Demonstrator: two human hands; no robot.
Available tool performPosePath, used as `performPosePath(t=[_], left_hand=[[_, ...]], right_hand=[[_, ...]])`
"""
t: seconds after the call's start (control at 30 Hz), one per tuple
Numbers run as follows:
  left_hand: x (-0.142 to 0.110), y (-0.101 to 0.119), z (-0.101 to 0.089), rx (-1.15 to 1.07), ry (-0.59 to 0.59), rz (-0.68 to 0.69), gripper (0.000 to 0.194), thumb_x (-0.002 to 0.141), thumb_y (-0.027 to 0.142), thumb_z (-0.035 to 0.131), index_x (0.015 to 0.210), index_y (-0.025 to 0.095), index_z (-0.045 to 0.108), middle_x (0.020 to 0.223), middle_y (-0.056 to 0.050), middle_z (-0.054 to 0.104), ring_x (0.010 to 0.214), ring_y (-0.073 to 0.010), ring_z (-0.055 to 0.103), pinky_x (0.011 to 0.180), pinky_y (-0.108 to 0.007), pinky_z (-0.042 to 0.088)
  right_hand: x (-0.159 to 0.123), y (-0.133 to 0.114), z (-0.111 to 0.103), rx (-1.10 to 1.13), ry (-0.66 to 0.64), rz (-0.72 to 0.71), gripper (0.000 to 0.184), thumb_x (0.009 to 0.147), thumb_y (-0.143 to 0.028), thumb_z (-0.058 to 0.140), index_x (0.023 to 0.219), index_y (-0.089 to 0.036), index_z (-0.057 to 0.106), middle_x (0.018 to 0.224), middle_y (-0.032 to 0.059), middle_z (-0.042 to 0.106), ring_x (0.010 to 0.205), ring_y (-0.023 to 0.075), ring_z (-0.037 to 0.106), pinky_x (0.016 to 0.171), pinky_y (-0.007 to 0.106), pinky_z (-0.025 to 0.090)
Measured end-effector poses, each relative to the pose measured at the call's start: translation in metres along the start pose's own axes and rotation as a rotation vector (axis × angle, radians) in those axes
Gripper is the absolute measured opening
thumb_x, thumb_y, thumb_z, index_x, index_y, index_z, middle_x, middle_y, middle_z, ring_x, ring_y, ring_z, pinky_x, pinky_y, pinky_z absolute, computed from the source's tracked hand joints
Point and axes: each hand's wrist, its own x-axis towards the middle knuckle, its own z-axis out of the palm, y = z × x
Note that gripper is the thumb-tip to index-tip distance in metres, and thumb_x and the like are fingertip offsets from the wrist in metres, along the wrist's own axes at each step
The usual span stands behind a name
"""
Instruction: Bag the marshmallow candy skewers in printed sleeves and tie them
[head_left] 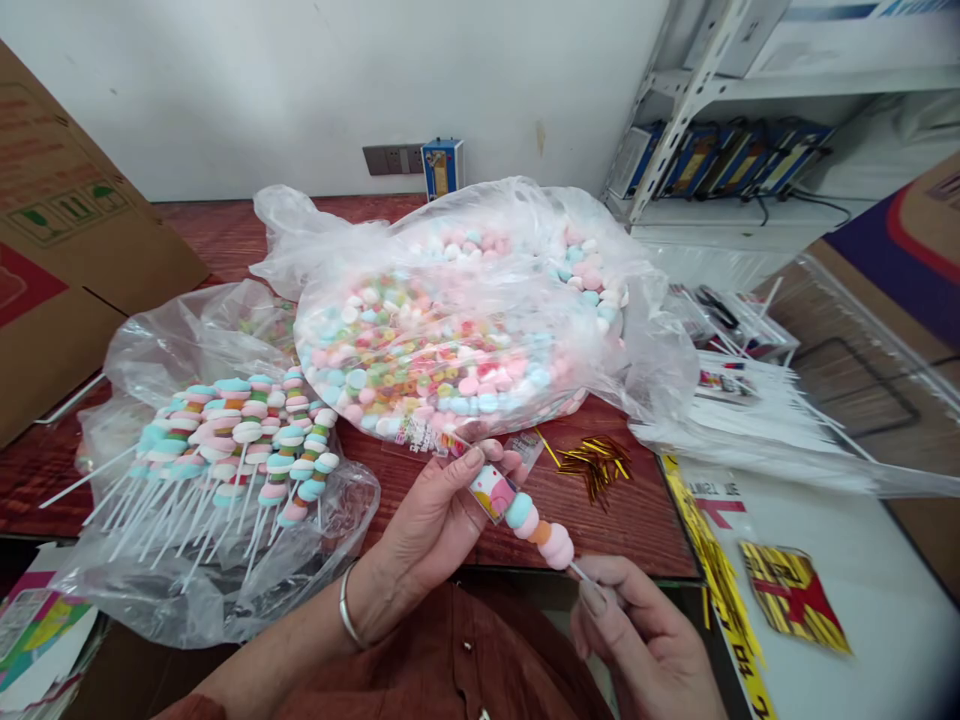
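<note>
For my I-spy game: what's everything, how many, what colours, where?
Round-candy skewer: one, pink-blue-orange, lower centre
Small printed wrapper: one, pink-yellow-white, skewer's upper end
Stacked candy skewers: many, pastel, left
Plastic candy bag: at least one, clear, centre
Thin metallic ties: many, gold, right of centre
Thin sticks: many, white, right
Flat packet: one, gold-red, lower right
Cardboard boxes: at least two, brown, both sides
Boxy devices: several, blue, by wall, on shelf
Wood-grain table: one, dark red, middle
Left hand: one, holding wrapper
Right hand: one, pinching skewer's stick
</note>
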Motion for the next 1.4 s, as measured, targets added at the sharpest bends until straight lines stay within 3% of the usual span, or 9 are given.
performPosePath(t=[0.2, 0.37, 0.47, 0.57, 0.67, 0.87, 1.13, 1.23, 1.4], left_hand=[[0.007, -0.004, 0.015, -0.102, 0.117, 0.002, 0.004, 0.089, 0.016, 0.067, 0.092, 0.013, 0.066, 0.080, -0.001, 0.068, 0.079, -0.0139, 0.068, 0.092, -0.038, 0.057], [0.010, -0.006, 0.022, -0.090, 0.210, -0.006, 0.010, 0.095, 0.015, 0.057, 0.087, 0.013, 0.062, 0.081, -0.002, 0.066, 0.076, -0.0137, 0.067, 0.088, -0.039, 0.058], [0.009, -0.007, 0.024, -0.074, 0.222, -0.019, 0.013, 0.096, 0.017, 0.056, 0.086, 0.013, 0.062, 0.080, -0.002, 0.065, 0.075, -0.0137, 0.067, 0.087, -0.038, 0.058], [0.007, -0.010, 0.022, -0.055, 0.184, -0.017, 0.014, 0.096, 0.020, 0.057, 0.085, 0.012, 0.063, 0.080, -0.003, 0.065, 0.076, -0.0145, 0.067, 0.084, -0.036, 0.058], [0.007, -0.015, 0.020, -0.034, 0.133, 0.009, 0.019, 0.095, 0.030, 0.060, 0.087, 0.013, 0.064, 0.082, -0.004, 0.064, 0.076, -0.0154, 0.067, 0.081, -0.034, 0.058], [0.009, -0.014, 0.019, -0.056, 0.173, -0.037, 0.027, 0.095, 0.038, 0.059, 0.087, 0.012, 0.063, 0.082, -0.004, 0.064, 0.078, -0.0180, 0.068, 0.081, -0.037, 0.058], [0.008, -0.012, 0.026, -0.037, 0.104, 0.005, 0.032, 0.099, 0.040, 0.050, 0.087, 0.013, 0.063, 0.078, -0.003, 0.063, 0.072, -0.0152, 0.066, 0.073, -0.031, 0.058], [0.008, -0.014, 0.023, 0.023, 0.090, 0.023, 0.029, 0.095, 0.041, 0.057, 0.089, 0.014, 0.062, 0.081, -0.003, 0.063, 0.074, -0.0163, 0.066, 0.058, -0.025, 0.053], [0.009, -0.017, 0.019, 0.044, 0.098, 0.027, 0.028, 0.091, 0.043, 0.064, 0.092, 0.016, 0.060, 0.082, -0.003, 0.063, 0.066, -0.0139, 0.061, 0.046, -0.020, 0.042]], right_hand=[[0.000, 0.015, 0.027, 0.328, -0.154, 0.180, 0.038, 0.086, -0.056, 0.066, 0.086, -0.018, 0.067, 0.050, -0.0121, 0.027, 0.040, 0.0052, 0.020, 0.040, 0.020, 0.034], [0.000, 0.017, 0.022, -0.352, 0.048, -0.434, 0.011, 0.092, -0.027, 0.063, 0.087, -0.020, 0.070, 0.070, 0.0003, 0.063, 0.061, 0.0117, 0.058, 0.059, 0.021, 0.046], [0.004, 0.016, 0.022, -0.617, 0.191, -0.803, 0.018, 0.088, -0.011, 0.063, 0.102, -0.021, 0.070, 0.073, -0.0003, 0.065, 0.062, 0.0115, 0.060, 0.063, 0.020, 0.047], [0.009, 0.014, 0.026, -0.655, 0.261, -0.892, 0.017, 0.088, -0.009, 0.063, 0.099, -0.020, 0.069, 0.070, -0.0013, 0.062, 0.060, 0.0107, 0.057, 0.062, 0.020, 0.046], [0.009, 0.010, 0.033, -0.551, 0.258, -0.703, 0.007, 0.092, -0.021, 0.061, 0.089, -0.021, 0.068, 0.070, -0.0014, 0.063, 0.059, 0.0106, 0.056, 0.058, 0.020, 0.044], [0.009, 0.013, 0.039, -0.111, 0.032, -0.114, 0.043, 0.093, -0.055, 0.056, 0.071, -0.019, 0.059, 0.053, -0.0073, 0.036, 0.048, 0.0081, 0.032, 0.045, 0.021, 0.025], [0.016, 0.012, 0.052, 0.387, -0.165, 0.190, 0.048, 0.083, -0.064, 0.064, 0.072, -0.019, 0.056, 0.048, -0.0126, 0.029, 0.038, 0.0039, 0.019, 0.040, 0.020, 0.026], [0.017, 0.013, 0.055, 0.169, -0.041, -0.013, 0.043, 0.091, -0.058, 0.057, 0.073, -0.019, 0.056, 0.049, -0.0102, 0.034, 0.040, 0.0066, 0.027, 0.041, 0.021, 0.029], [0.022, 0.018, 0.049, -0.704, 0.313, -0.868, 0.011, 0.096, -0.021, 0.058, 0.088, -0.018, 0.065, 0.066, -0.0003, 0.063, 0.056, 0.0119, 0.056, 0.058, 0.024, 0.041]])
